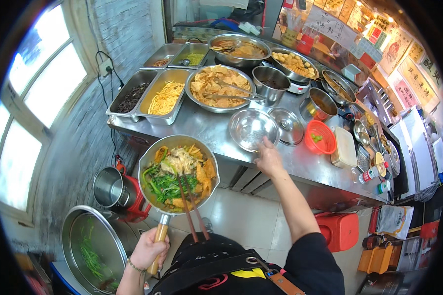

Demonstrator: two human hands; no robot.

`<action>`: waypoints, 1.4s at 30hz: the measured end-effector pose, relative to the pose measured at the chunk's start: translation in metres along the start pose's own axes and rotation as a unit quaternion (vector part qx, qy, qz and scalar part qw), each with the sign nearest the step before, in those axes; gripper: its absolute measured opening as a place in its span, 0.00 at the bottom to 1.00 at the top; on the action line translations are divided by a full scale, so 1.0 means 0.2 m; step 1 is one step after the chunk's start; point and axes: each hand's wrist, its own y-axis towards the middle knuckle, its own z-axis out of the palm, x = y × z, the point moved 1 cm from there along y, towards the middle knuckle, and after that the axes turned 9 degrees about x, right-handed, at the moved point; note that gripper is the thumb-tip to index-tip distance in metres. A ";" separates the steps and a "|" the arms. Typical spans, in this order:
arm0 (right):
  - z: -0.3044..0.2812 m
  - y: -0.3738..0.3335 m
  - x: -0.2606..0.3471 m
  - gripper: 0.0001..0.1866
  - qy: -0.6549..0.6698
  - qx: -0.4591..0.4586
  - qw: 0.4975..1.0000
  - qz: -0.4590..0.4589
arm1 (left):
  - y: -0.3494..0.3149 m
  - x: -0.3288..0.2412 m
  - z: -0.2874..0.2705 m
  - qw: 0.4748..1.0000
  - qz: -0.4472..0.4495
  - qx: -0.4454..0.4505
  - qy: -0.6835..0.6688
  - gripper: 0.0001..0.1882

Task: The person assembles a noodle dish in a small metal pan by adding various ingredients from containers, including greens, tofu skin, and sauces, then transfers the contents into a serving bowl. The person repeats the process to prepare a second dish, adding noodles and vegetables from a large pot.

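At the surface's [209,129] left end, four rectangular metal trays [157,118]; further along, two deep steel pots [269,96]. Near its front edge — one shiny shallow bowl [247,129], one lid [293,132], one red basket [320,147]. Also one left hand [150,246], one right hand [269,158], one wooden-handled pan [158,205], two chopsticks [188,209] (a single pair).

The person wears a black short-sleeved top [314,265] with a yellow patch [246,274] and pink markings [219,280] in front. Across it runs a black band [202,272] with a metal eyelet [252,260], beside a brown leather strap [283,283] toward the right. A thin beaded bracelet [136,266] circles the wrist of the left hand [149,250].
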 end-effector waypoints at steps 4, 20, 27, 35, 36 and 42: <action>-0.24 -0.25 0.30 0.46 -0.008 -0.064 0.977 -0.202 | 0.24 -0.17 -0.05 0.998 -0.034 0.025 0.046 0.05; -0.71 0.09 0.09 0.09 0.549 -0.045 0.824 -0.134 | 0.75 -0.60 0.24 0.969 -0.083 0.067 0.223 0.07; -0.83 0.36 0.01 0.11 0.576 0.023 0.806 -0.134 | 0.90 -0.82 0.48 0.929 -0.099 -0.009 0.357 0.08; -0.77 0.54 -0.30 0.14 0.532 0.030 0.843 -0.068 | 1.03 -0.94 0.67 0.893 -0.069 -0.079 0.437 0.12; -0.76 0.55 -0.32 0.14 0.536 0.030 0.842 -0.061 | 1.04 -0.94 0.67 0.892 -0.061 -0.082 0.440 0.12; -0.84 0.50 -0.37 0.12 0.534 0.050 0.838 -0.097 | 1.09 -0.91 0.70 0.779 0.008 -0.133 0.613 0.16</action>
